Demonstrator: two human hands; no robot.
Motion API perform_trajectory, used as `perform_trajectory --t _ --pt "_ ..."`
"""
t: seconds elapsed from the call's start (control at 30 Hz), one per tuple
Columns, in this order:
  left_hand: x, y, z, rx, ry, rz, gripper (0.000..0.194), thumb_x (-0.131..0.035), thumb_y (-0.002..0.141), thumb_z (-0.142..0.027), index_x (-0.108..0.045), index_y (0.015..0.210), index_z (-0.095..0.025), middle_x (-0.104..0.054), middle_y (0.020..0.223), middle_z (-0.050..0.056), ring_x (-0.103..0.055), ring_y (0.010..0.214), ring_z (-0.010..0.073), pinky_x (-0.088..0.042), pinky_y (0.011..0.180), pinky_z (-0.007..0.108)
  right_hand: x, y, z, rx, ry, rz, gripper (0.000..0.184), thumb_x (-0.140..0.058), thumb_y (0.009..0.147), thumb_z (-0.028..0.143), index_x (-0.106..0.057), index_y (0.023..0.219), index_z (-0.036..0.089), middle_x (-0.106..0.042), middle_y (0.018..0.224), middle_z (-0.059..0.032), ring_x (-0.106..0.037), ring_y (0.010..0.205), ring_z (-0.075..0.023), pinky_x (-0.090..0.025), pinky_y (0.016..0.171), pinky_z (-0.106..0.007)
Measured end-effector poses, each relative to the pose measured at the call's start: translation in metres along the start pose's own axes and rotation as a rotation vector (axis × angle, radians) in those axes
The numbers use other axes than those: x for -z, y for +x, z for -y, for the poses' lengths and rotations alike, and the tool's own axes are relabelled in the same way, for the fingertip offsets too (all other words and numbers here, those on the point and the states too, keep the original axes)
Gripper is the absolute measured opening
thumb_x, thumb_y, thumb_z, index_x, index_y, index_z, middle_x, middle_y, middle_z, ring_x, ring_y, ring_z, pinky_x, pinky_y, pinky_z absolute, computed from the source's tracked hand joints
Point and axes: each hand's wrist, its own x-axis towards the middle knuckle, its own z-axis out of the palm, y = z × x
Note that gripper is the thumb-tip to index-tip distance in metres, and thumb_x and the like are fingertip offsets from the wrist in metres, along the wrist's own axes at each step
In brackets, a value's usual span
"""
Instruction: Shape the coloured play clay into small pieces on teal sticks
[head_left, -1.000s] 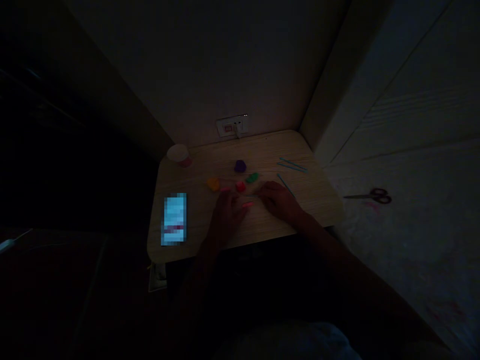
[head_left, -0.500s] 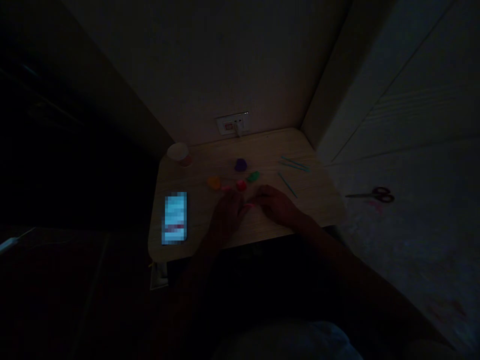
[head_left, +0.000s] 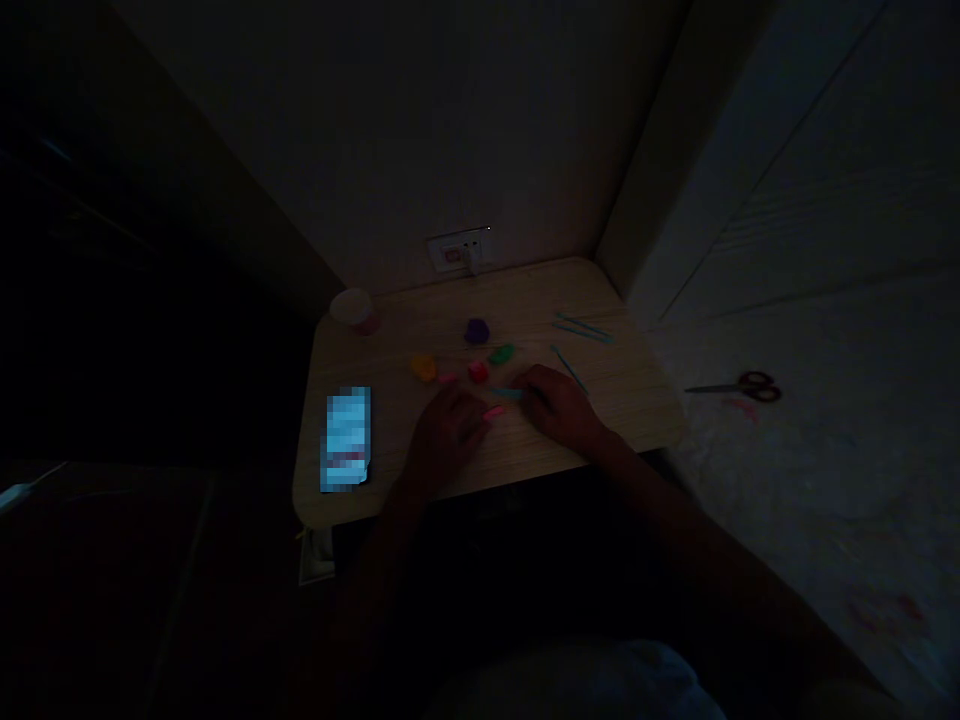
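Note:
In dim light, my left hand [head_left: 448,432] is at the front middle of the small wooden table [head_left: 517,445]. Its curled fingertips grip the end of a short pink strip of modelling clay [head_left: 493,412]. My right hand [head_left: 559,408] is closed around a thin light-blue modelling tool [head_left: 506,393], whose tip points left, just above the pink strip. Beyond the hands lie lumps of clay: red [head_left: 478,372], green [head_left: 501,354], purple [head_left: 476,331] and orange [head_left: 424,368]. Another pink piece [head_left: 448,378] rests by the orange lump.
A lit phone [head_left: 346,440] lies at the table's left, with a pale cup [head_left: 354,310] behind it. Thin blue sticks [head_left: 583,328] are on the right side. Scissors [head_left: 750,387] lie on the pale surface beyond the right edge. A wall socket [head_left: 459,250] is behind.
A light-blue tool now shows in my right hand, which has come off the pink strip. The left hand's fingers have shifted a little around that strip. The view has moved slightly.

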Motion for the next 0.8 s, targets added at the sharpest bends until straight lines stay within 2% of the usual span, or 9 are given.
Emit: perform_trajectory --t 0.1,0.2,0.37,0.5,0.63,0.8 --pt "0.002 0.001 0.001 0.004 -0.026 0.007 0.013 -0.060 0.100 -0.029 -0.069 0.108 -0.023 -0.066 0.109 0.006 -0.060 0.117 0.0255 -0.047 0.115 0.049 0.001 0.001 0.000 0.043 -0.016 0.038 0.022 -0.050 0.096 0.020 -0.070 0.106 0.019 -0.074 0.103 -0.0103 -0.067 0.095 -0.0261 -0.048 0.089 -0.042" --pt "0.000 0.002 0.003 0.014 -0.050 -0.001 0.012 -0.060 0.100 -0.028 -0.070 0.101 -0.022 -0.066 0.104 0.005 -0.061 0.115 0.0252 -0.046 0.116 0.049 0.001 0.003 0.000 0.052 -0.019 0.075 0.021 -0.051 0.096 0.022 -0.071 0.103 0.019 -0.075 0.102 -0.0094 -0.067 0.096 -0.0257 -0.044 0.090 -0.041" --pt "-0.003 0.001 0.007 0.040 -0.065 -0.016 0.009 -0.063 0.097 -0.025 -0.071 0.096 -0.022 -0.066 0.103 0.005 -0.060 0.118 0.0270 -0.048 0.112 0.049 -0.005 0.012 0.009 -0.032 -0.127 0.124 0.016 -0.058 0.095 0.025 -0.072 0.090 0.021 -0.076 0.091 -0.0057 -0.066 0.091 -0.0242 -0.037 0.089 -0.040" --pt "-0.004 0.002 0.010 0.052 -0.113 -0.024 0.006 -0.066 0.095 -0.024 -0.071 0.092 -0.021 -0.067 0.101 0.005 -0.062 0.115 0.0267 -0.051 0.108 0.048 -0.011 0.018 0.017 -0.094 -0.207 0.127 0.014 -0.063 0.096 0.029 -0.070 0.089 0.020 -0.073 0.084 -0.0041 -0.063 0.086 -0.0232 -0.033 0.086 -0.038" --pt "-0.004 0.003 0.011 0.038 -0.157 -0.019 0.004 -0.068 0.093 -0.022 -0.071 0.091 -0.021 -0.066 0.098 0.005 -0.062 0.110 0.0258 -0.051 0.107 0.048 -0.012 0.018 0.022 -0.079 -0.291 0.139 0.014 -0.062 0.098 0.030 -0.069 0.090 0.020 -0.074 0.089 -0.0048 -0.062 0.092 -0.0243 -0.031 0.088 -0.039" --pt "-0.004 0.002 0.010 0.025 -0.140 -0.027 0.003 -0.067 0.093 -0.023 -0.069 0.094 -0.021 -0.066 0.102 0.006 -0.060 0.115 0.0268 -0.048 0.112 0.049 -0.011 0.016 0.028 -0.082 -0.392 0.148 0.016 -0.062 0.099 0.031 -0.069 0.090 0.020 -0.076 0.095 -0.0064 -0.061 0.097 -0.0261 -0.029 0.087 -0.039"
